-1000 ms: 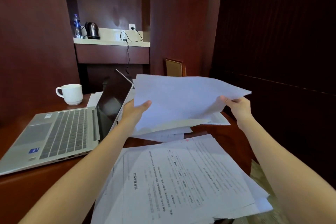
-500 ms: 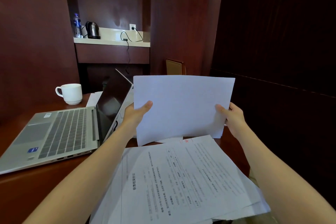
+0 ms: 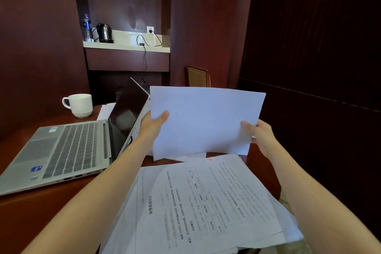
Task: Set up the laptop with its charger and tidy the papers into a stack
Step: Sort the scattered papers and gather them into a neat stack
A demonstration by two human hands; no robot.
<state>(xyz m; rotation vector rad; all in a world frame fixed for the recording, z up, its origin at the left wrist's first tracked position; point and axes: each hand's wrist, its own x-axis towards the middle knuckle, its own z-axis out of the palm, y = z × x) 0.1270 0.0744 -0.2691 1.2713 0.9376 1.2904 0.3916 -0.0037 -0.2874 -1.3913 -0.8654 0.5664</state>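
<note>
— Where are we holding the thin white paper sheets (image 3: 206,121)?
— We're pinching both side edges, left hand (image 3: 153,128) and right hand (image 3: 261,136) apart, upright above the scattered printed pages (image 3: 206,202).
— They're looking light, floppy, slippery; we're judging mid-edge grips best.

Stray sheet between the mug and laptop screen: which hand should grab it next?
Probably left: the left hand sits beside the laptop screen, nearest the stray sheet; the right hand holds the papers farther off.
</note>
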